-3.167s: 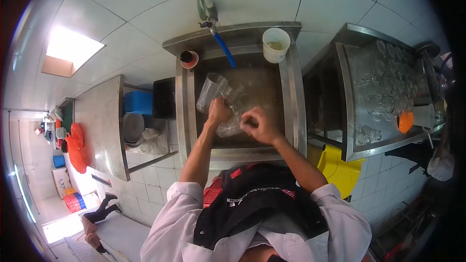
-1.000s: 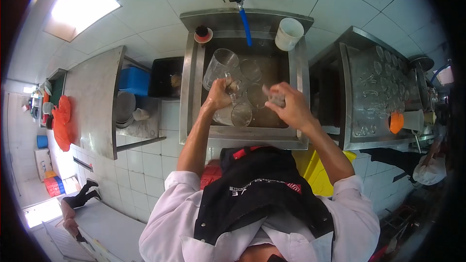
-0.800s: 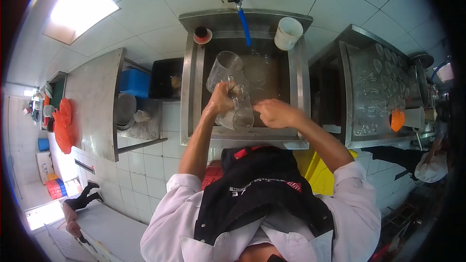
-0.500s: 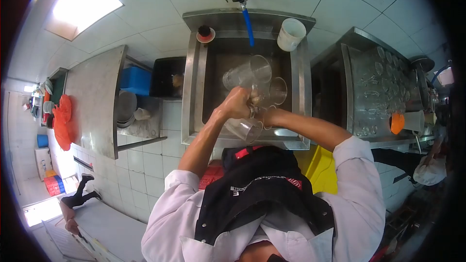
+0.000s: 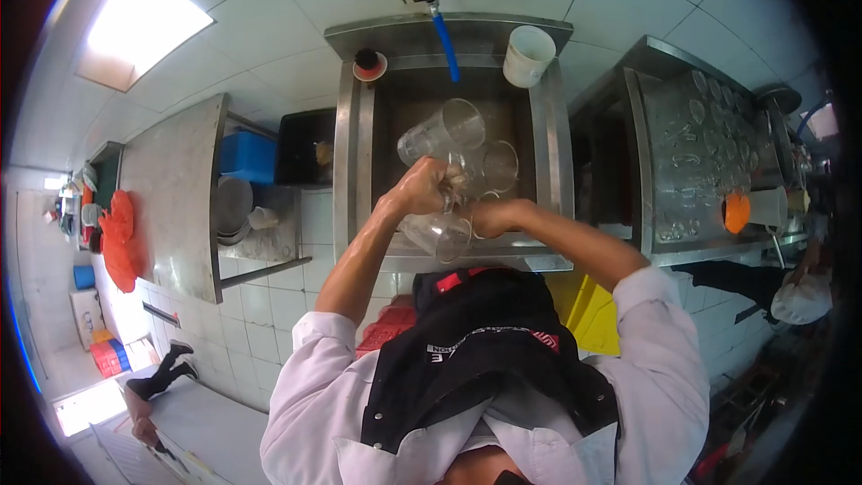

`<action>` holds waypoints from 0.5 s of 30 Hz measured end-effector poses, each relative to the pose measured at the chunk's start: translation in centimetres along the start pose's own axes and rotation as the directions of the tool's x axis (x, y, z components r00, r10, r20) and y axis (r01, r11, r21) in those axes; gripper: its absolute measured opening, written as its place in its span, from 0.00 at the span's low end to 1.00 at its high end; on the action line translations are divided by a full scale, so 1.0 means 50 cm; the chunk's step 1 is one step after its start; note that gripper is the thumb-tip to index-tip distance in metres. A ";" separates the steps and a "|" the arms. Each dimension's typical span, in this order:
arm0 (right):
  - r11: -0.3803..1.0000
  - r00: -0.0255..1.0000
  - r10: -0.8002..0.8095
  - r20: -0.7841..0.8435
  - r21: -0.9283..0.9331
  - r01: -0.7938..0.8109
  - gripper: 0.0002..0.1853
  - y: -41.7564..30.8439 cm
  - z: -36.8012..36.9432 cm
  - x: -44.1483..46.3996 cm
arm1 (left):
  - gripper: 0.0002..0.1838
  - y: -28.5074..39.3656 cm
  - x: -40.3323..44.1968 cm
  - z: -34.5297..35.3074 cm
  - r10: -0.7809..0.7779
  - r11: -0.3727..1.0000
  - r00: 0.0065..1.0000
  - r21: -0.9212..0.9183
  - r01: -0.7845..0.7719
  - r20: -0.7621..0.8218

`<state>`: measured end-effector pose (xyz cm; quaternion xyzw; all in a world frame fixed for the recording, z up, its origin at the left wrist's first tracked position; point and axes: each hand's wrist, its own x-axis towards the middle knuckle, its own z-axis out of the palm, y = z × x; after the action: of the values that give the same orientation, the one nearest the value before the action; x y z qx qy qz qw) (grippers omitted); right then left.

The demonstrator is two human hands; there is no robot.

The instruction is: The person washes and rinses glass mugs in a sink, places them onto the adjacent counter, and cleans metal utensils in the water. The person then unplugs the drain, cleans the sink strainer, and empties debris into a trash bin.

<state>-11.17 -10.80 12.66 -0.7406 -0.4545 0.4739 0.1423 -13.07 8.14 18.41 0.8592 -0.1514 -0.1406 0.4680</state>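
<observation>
Over the sink (image 5: 543, 144), my left hand (image 5: 422, 187) is closed around the handles of clear jugs. A large clear jug (image 5: 440, 130) points up and away beyond that hand, its round mouth toward the back of the sink. Below my left hand, a second clear jug (image 5: 437, 235) lies tilted over the sink's near edge. Close by on the right, my right hand (image 5: 494, 216) has its fingers curled at the jugs' handles; its fingertips are partly hidden. Just above it is a third clear jug (image 5: 498, 168).
A blue hose (image 5: 445, 49) hangs from the tap at the back. On the rim stand a white tub (image 5: 528, 56) and a red-and-black item (image 5: 369, 65). Many glasses (image 5: 700, 144) cover the right counter. A steel table (image 5: 175, 207) is left. A person (image 5: 799, 296) is far right.
The view has shifted slightly to the left. Both hands keep hold of the jugs, which have turned a little, and the right-hand jug sits closer to my left hand.
</observation>
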 end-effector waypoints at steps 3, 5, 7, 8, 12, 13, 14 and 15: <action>0.972 0.987 0.140 -0.081 -0.181 -0.152 0.21 -0.078 -0.039 -0.052 | 0.11 0.018 0.006 0.001 0.057 0.991 0.997 0.117 -0.063 0.051; 0.992 0.990 0.092 -0.104 -0.079 -0.101 0.21 -0.047 -0.033 -0.039 | 0.11 -0.008 0.019 0.013 0.094 0.971 0.995 0.217 -0.101 0.046; 0.999 0.991 0.040 -0.130 0.023 -0.037 0.20 0.013 -0.007 0.004 | 0.11 -0.001 0.015 0.002 0.092 0.991 0.996 0.098 -0.093 0.017; 0.997 0.989 0.013 -0.147 0.076 -0.002 0.20 0.044 0.009 0.032 | 0.12 0.000 0.012 -0.007 0.089 0.995 0.996 0.041 -0.089 0.005; 0.708 0.858 -0.066 -0.510 0.582 0.401 0.18 0.135 0.107 0.090 | 0.12 -0.022 0.019 -0.005 0.030 0.994 0.999 0.109 -0.028 -0.016; 0.619 0.812 -0.043 -0.582 0.623 0.479 0.17 0.127 0.115 0.082 | 0.11 -0.022 0.015 -0.006 0.050 0.993 0.998 0.110 -0.047 -0.027; 0.636 0.800 -0.020 -0.599 0.610 0.473 0.16 0.123 0.122 0.069 | 0.11 -0.023 0.010 -0.009 0.068 0.992 0.997 0.112 -0.063 -0.038; 0.653 0.788 0.003 -0.615 0.598 0.464 0.15 0.087 0.107 0.033 | 0.10 -0.029 0.009 -0.012 0.071 0.994 0.996 0.082 -0.066 -0.058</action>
<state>-13.06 -13.01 6.17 -0.6600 -0.2612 0.3479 0.6126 -12.25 9.13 17.46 0.8755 -0.1718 -0.0922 0.4422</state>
